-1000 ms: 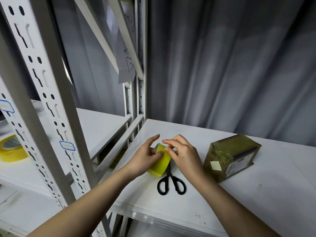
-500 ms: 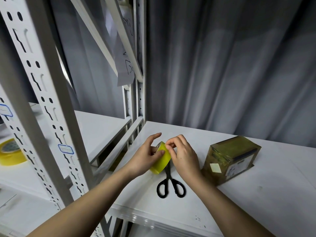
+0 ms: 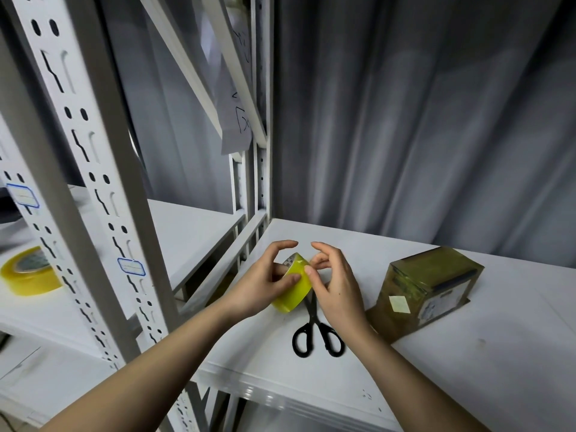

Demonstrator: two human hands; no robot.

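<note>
My left hand [image 3: 261, 282] grips a yellow roll of tape [image 3: 294, 291] just above the white shelf [image 3: 467, 353], thumb pressed on the roll's outer face. My right hand [image 3: 335, 285] sits against the roll's right side, its thumb tip touching the tape surface near my left thumb, the other fingers curled above. Black-handled scissors [image 3: 318, 333] lie on the shelf under the roll, blades partly hidden by my hands. A small box wrapped in yellowish tape [image 3: 427, 285] stands to the right.
White slotted shelf uprights [image 3: 93, 188] rise at the left. A second yellow tape roll [image 3: 29, 271] lies on the neighbouring shelf far left. A grey curtain [image 3: 420, 120] hangs behind. A paper sheet [image 3: 237, 120] hangs from a diagonal brace.
My right index finger has lifted off the roll and the thumb now touches its face. My left index finger has spread upward. The roll stays in place.
</note>
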